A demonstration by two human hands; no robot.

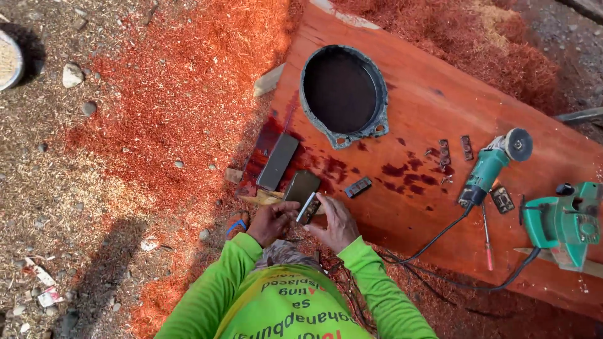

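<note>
Overhead, head view only. Both hands meet at the near edge of a broad red-stained wooden slab [440, 207] that serves as the counter. The left hand [271, 221] and the right hand [338, 224] share one small flat rectangular piece with a pale face and dark edge [308, 208]; fingers of both close narrowly around its lower end, thumb side up. I cannot tell exactly which hand bears the weight.

The piece looks thin, rigid and light, judged from its size against the hands. Hard edges, likely smooth faces, so possibly slippery; a pinch on the long edges seems the safest hold, keeping off the pale face.

Just above the hands, a dark glossy rectangular plate [302, 186] lies on the slab, touching or nearly touching the held piece. Beside it to the left, a longer dark grey flat bar [277, 161]. Farther up, a large black oval tray with a grey-green rim [304, 100].

To the right, well apart: a teal angle grinder [491, 164] with its black cord, and a green electric planer [565, 223]. Small dark slotted blocks [358, 186] are scattered between. Red sawdust [188, 94] covers the ground around.
</note>
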